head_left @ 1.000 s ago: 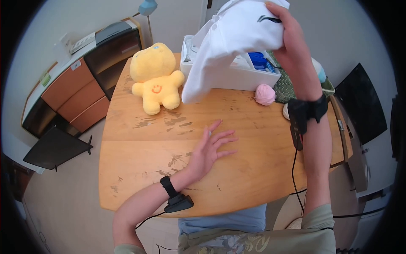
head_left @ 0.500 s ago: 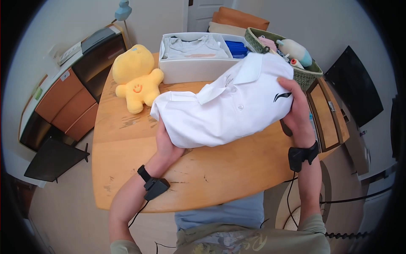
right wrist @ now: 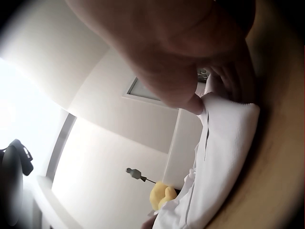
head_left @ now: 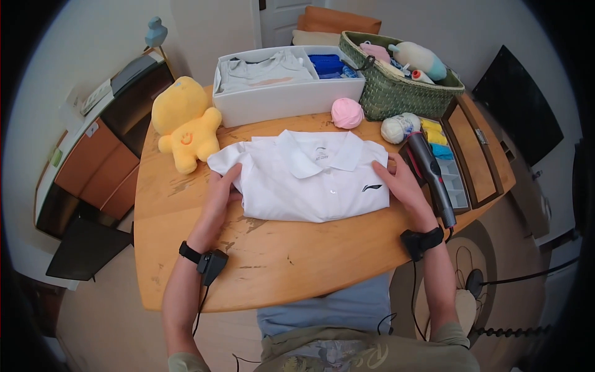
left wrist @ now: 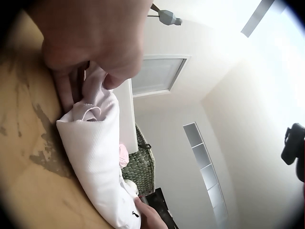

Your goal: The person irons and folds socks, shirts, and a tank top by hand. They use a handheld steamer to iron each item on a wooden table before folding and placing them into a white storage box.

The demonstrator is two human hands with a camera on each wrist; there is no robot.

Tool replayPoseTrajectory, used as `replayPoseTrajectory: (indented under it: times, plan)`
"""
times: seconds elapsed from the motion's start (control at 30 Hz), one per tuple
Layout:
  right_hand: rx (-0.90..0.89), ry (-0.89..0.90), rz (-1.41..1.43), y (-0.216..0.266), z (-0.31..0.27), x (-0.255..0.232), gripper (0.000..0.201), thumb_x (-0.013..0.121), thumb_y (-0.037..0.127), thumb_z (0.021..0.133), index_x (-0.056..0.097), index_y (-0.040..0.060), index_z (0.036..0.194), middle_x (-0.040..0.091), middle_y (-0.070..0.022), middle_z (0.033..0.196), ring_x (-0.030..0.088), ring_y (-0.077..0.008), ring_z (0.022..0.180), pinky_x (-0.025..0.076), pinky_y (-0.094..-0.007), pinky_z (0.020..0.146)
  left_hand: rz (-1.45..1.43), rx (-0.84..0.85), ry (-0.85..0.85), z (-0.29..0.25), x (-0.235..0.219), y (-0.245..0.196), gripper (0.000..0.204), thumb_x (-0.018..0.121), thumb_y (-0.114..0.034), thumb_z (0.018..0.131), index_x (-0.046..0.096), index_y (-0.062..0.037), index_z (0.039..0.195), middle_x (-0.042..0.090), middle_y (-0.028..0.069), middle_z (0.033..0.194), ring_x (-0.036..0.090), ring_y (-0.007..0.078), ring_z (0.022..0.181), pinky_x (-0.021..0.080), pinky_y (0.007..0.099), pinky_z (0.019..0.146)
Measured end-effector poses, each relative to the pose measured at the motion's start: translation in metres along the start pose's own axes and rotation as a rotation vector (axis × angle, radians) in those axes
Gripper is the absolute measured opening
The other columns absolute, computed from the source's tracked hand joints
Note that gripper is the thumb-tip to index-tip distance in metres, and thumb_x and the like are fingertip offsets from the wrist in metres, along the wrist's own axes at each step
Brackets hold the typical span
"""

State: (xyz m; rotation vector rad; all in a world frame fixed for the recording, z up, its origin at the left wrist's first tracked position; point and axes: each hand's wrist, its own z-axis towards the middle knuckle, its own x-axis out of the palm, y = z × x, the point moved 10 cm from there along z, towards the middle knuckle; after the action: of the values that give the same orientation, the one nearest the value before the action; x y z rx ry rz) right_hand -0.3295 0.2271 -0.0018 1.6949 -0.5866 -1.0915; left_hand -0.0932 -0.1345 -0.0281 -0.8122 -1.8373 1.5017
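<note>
Beyond the bare near part of the table (head_left: 310, 260), the left hand (head_left: 218, 195) pinches one end of the folded white shirt (head_left: 291, 192) between thumb and fingers, and the right hand (head_left: 404, 187) grips the other end. The shirt lies on the table, collar on the far side. Uneven pulling could probably skew its folds; letting the loose left end go might unroll it. A sideways swing could knock the styling iron (head_left: 431, 177) at right; pushing it farther might roll the pink yarn ball (head_left: 347, 113) against the white box (head_left: 273, 104).
</note>
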Motion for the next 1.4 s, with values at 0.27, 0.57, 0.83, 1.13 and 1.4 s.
replayPoseTrajectory:
  times: [0.27, 0.57, 0.83, 1.13, 1.4]
  plan:
    - [-0.162, 0.067, -0.148, -0.001, 0.021, 0.012, 0.059, 0.075, 0.033, 0.096, 0.057, -0.0046, 0.138, 0.071, -0.0173, 0.126, 0.069, -0.0230, 0.113, 0.053, -0.0355, 0.099, 0.101, 0.004, 0.042, -0.010, 0.013, -0.012, 0.046, 0.066, -0.037, 0.102, 0.062, 0.0003, 0.130, 0.071, 0.0065, 0.113, 0.070, 0.0132, 0.096, 0.056, 0.0279, 0.078]
    - [-0.282, 0.195, 0.038, 0.019, 0.002, 0.041, 0.049, 0.071, 0.019, 0.098, 0.057, -0.0049, 0.138, 0.070, -0.0130, 0.124, 0.066, -0.0165, 0.112, 0.053, -0.0327, 0.097, 0.232, -0.111, 0.034, -0.010, -0.005, 0.002, 0.045, 0.061, -0.010, 0.092, 0.061, 0.0021, 0.135, 0.070, 0.0076, 0.121, 0.066, 0.0163, 0.107, 0.052, 0.0298, 0.094]
    - [0.038, 0.757, 0.088, 0.062, -0.102, 0.154, 0.046, 0.070, 0.024, 0.102, 0.056, -0.0044, 0.136, 0.073, -0.0096, 0.110, 0.072, -0.0133, 0.092, 0.059, -0.0288, 0.076, 0.494, -0.066, -0.067, -0.072, -0.122, -0.041, 0.044, 0.058, -0.008, 0.090, 0.062, 0.0030, 0.132, 0.072, 0.0087, 0.117, 0.066, 0.0181, 0.104, 0.052, 0.0321, 0.095]
    - [-0.104, 0.904, 0.043, 0.101, -0.123, 0.274, 0.030, 0.065, 0.021, 0.104, 0.059, -0.0043, 0.120, 0.072, -0.0115, 0.093, 0.075, -0.0173, 0.069, 0.059, -0.0305, 0.056, 0.898, -0.067, -0.322, -0.076, -0.254, -0.051, 0.043, 0.057, -0.014, 0.088, 0.063, 0.0058, 0.125, 0.075, 0.0172, 0.102, 0.072, 0.0261, 0.093, 0.055, 0.0364, 0.085]
    - [-0.244, 0.613, -0.117, 0.133, -0.045, 0.303, 0.028, 0.065, 0.018, 0.097, 0.064, -0.0055, 0.112, 0.070, -0.0092, 0.077, 0.073, -0.0152, 0.061, 0.056, -0.0294, 0.049, 1.091, 0.091, -0.613, -0.098, -0.285, -0.061, 0.052, 0.058, -0.016, 0.087, 0.058, 0.0103, 0.132, 0.066, 0.0270, 0.124, 0.069, 0.0397, 0.103, 0.054, 0.0422, 0.092]
